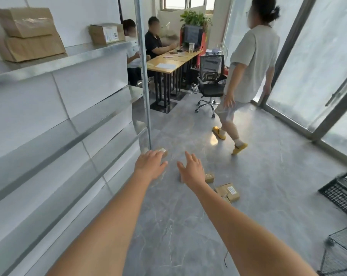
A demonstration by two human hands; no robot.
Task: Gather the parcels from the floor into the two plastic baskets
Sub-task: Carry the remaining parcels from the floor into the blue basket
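both arms extended fwd over grey floor (188, 226). left hand (149, 166) spread, holds nothing; covers most of a small parcel (163, 151) at shelf post (143, 76) base. right hand (192, 171) spread, empty; hides part of parcel (209, 177). labelled parcels (228, 192) lie just right of wrist, stacked, count unclear. black basket (343, 192) cut off at right edge. passer-by (248, 66) beyond.

Small brown cardboard parcels (227, 191) lie on the grey tiled floor (188, 226), right of the metal shelving (69, 120), left of the black plastic basket (343, 191).
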